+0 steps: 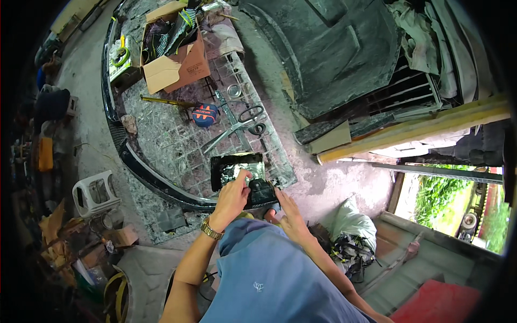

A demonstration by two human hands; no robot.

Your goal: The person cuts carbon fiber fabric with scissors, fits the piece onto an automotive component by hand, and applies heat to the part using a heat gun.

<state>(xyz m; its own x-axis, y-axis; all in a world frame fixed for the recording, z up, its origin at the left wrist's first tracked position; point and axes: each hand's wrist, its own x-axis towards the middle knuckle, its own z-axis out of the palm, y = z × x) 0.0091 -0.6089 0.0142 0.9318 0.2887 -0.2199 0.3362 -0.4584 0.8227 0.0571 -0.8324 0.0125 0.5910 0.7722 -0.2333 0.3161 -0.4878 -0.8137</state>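
Just in front of my body, a dark moulded part [262, 192] with a raised, angular top lies between my hands. My left hand [230, 200], with a gold watch at the wrist, has its fingers bent and pinched at the part's left side. On the right edge, my right hand [291, 213] grips the same part with fairly straight fingers; their undersides are hidden. Behind the part sits a black-framed tray [216, 175] with a shiny, reflective inside. Farther off on the table lie open scissors [232, 131], a metal ruler [226, 110] and a roll of black tape [257, 129].
A blue and orange tape measure [205, 115] lies extended on the stained table [161, 153]. A cardboard box [188, 67] holds striped dark scraps. A long curved black trim [141, 171] runs along the left edge. A white stool [97, 192] and a white sack [354, 223] stand on the floor.
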